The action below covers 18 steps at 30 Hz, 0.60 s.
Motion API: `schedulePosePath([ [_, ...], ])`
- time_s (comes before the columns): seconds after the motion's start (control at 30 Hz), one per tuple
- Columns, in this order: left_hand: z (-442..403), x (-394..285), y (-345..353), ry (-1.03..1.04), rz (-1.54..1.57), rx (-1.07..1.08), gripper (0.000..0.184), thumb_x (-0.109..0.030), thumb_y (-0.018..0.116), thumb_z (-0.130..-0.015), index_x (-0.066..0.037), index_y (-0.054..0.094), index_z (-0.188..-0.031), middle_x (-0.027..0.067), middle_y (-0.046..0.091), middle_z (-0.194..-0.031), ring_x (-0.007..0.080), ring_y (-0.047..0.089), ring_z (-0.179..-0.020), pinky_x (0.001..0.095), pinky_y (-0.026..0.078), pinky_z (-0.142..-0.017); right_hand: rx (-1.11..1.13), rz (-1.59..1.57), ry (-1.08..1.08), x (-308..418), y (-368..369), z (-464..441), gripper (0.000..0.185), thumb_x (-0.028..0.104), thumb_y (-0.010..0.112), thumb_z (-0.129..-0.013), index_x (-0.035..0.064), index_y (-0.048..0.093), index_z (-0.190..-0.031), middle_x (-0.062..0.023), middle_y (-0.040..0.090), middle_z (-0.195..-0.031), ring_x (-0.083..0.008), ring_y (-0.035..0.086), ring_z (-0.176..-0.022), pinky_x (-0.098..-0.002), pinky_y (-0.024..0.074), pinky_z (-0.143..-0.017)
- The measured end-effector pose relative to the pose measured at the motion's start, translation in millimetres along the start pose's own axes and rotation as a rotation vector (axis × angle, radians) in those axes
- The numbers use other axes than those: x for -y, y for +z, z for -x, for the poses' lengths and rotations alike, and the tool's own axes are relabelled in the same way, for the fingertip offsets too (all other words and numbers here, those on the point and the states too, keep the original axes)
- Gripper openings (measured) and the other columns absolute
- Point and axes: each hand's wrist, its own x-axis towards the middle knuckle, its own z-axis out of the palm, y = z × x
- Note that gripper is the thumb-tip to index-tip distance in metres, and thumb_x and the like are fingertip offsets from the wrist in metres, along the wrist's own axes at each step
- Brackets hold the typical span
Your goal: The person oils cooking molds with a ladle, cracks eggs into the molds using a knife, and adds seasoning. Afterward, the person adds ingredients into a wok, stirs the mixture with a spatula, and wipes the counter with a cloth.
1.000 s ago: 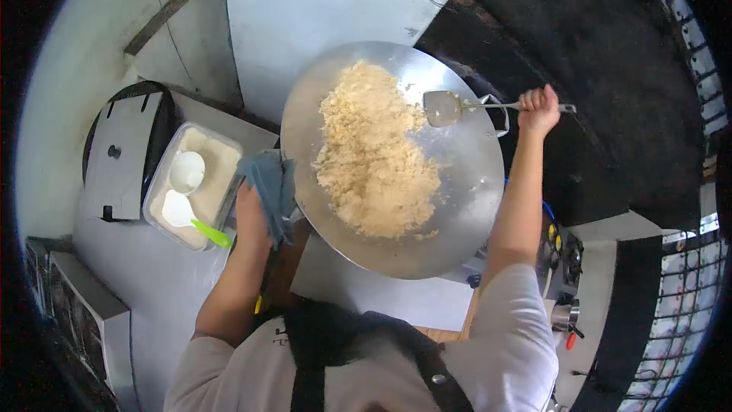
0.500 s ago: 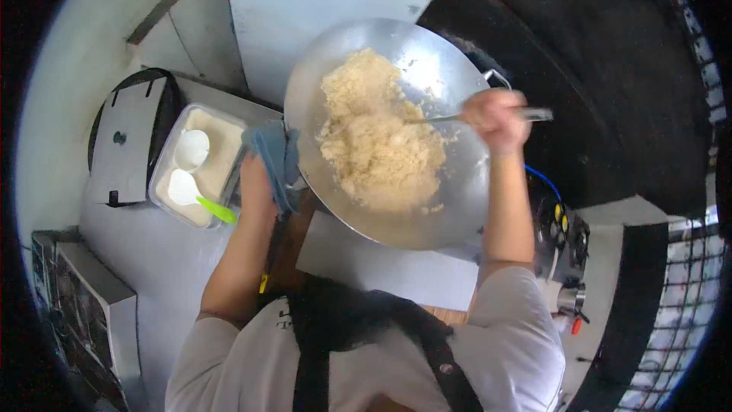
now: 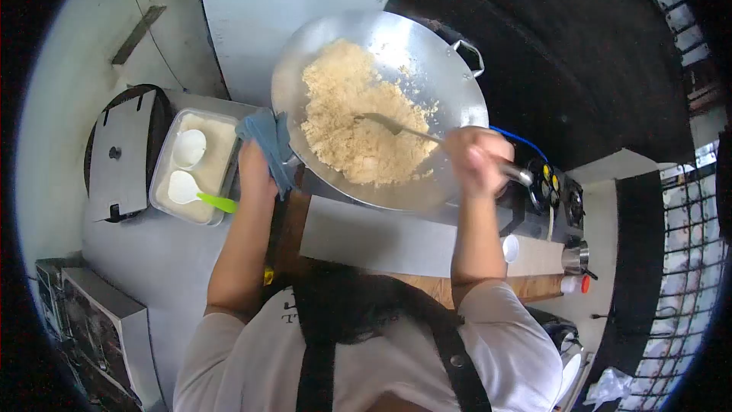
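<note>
Crumbly food [image 3: 343,145] lies in 1 wok [image 3: 459,99], where our right hand [image 3: 477,159] grips 1 spatula [image 3: 418,132], its blade partly hidden. Our left hand [image 3: 255,172] clasps 1 cloth [image 3: 267,139] beside the rim, fingers mostly covered.

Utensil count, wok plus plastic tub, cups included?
3: metal turner in the wok, gripped by the right hand; white cup and green-handled spoon in the tub. Any buried in the contents wouldn't show.
</note>
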Motion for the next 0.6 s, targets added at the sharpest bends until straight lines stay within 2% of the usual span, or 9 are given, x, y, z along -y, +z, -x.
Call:
schedulePosePath([
  [0.1,2.4,-3.2,4.8,0.035,0.071,0.02,0.034,-0.026,0.057,-0.091,-0.001,0.055,-0.115,0.0087,0.063,-0.102,0.018,0.062,-0.088,0.032,0.052,-0.076,0.071,-0.039,-0.134,38.0,15.2,11.1,0.043,0.018,0.061,-0.077,0.0055,0.033,-0.048,-0.0037,0.036,-0.048,-0.0186,0.034,-0.041,-0.0319,0.027,-0.042],
  [0.13,4.7,-3.3,10.8,0.05,0.065,-0.05,0.034,-0.025,0.056,-0.092,-0.002,0.054,-0.116,0.0088,0.063,-0.102,0.0179,0.062,-0.088,0.0323,0.052,-0.076,0.018,0.099,-0.111,23.5,22.5,21.0,0.04,0.02,0.063,-0.077,0.0041,0.039,-0.049,-0.0055,0.041,-0.05,-0.0209,0.041,-0.043,-0.0326,0.0326,-0.044],
  [0.17,7.5,-3.7,16.4,0.061,0.059,-0.117,0.033,-0.025,0.056,-0.092,-0.002,0.054,-0.117,0.009,0.063,-0.103,0.0178,0.062,-0.088,0.0325,0.052,-0.077,-0.135,0.667,-0.263,1.4,28.9,32.5,0.039,0.022,0.065,-0.076,0.0033,0.043,-0.05,-0.0057,0.043,-0.051,-0.0217,0.043,-0.047,-0.033,0.0347,-0.046],
  [0.23,4.1,0.5,9.8,0.036,0.102,-0.079,0.033,-0.024,0.056,-0.092,-0.002,0.054,-0.117,0.0088,0.062,-0.103,0.0181,0.062,-0.088,0.0328,0.052,-0.077,0.013,0.27,0.07,-3.3,35.4,35.0,0.035,0.021,0.067,-0.074,0.0033,0.046,-0.052,-0.0051,0.044,-0.053,-0.0209,0.045,-0.05,-0.0338,0.037,-0.05],
  [0.27,1.9,1.6,4.8,0.018,0.132,-0.045,0.032,-0.023,0.056,-0.092,-0.003,0.053,-0.117,0.0087,0.062,-0.104,0.0183,0.062,-0.088,0.0332,0.052,-0.078,-0.209,0.368,-0.134,-3.9,37.2,36.0,0.032,0.017,0.068,-0.072,0.0038,0.047,-0.053,-0.0056,0.044,-0.053,-0.0194,0.044,-0.05,-0.0335,0.0372,-0.051],
  [0.33,0.0,5.9,-3.6,0.032,0.087,-0.028,0.03,-0.025,0.055,-0.093,-0.003,0.055,-0.115,0.008,0.063,-0.103,0.0196,0.062,-0.091,0.0345,0.052,-0.079,-0.329,0.122,-0.071,18.7,17.4,43.4,0.037,0.021,0.066,-0.073,0.0061,0.041,-0.051,-0.0054,0.042,-0.052,-0.0174,0.044,-0.05,-0.031,0.0328,-0.046],
  [0.4,-0.4,3.7,2.2,0.062,0.064,-0.012,0.03,-0.027,0.054,-0.094,-0.004,0.056,-0.113,0.0074,0.064,-0.102,0.0209,0.062,-0.094,0.0358,0.052,-0.081,-0.114,0.028,-0.147,86.0,41.8,22.8,0.039,0.017,0.056,-0.081,0.0127,0.03,-0.052,0.0014,0.033,-0.048,-0.0124,0.033,-0.042,-0.0308,0.0237,-0.041],
  [0.47,8.8,1.2,22.2,0.105,0.087,-0.094,0.028,-0.023,0.054,-0.094,-0.004,0.055,-0.114,0.0074,0.063,-0.101,0.0207,0.063,-0.092,0.0365,0.053,-0.079,0.071,0.184,-0.278,113.9,61.0,27.5,0.036,0.017,0.052,-0.084,0.0123,0.038,-0.051,-0.0007,0.041,-0.05,-0.019,0.043,-0.044,-0.0323,0.034,-0.043],
  [0.6,11.3,4.7,29.2,0.095,0.062,-0.124,0.028,-0.021,0.054,-0.094,-0.003,0.055,-0.115,0.0085,0.063,-0.101,0.0207,0.064,-0.089,0.0353,0.054,-0.077,0.377,0.409,-0.184,80.6,114.1,46.3,0.034,0.005,0.066,-0.077,0.0074,0.04,-0.055,-0.0068,0.042,-0.056,-0.0267,0.044,-0.047,-0.04,0.0324,-0.044],
])
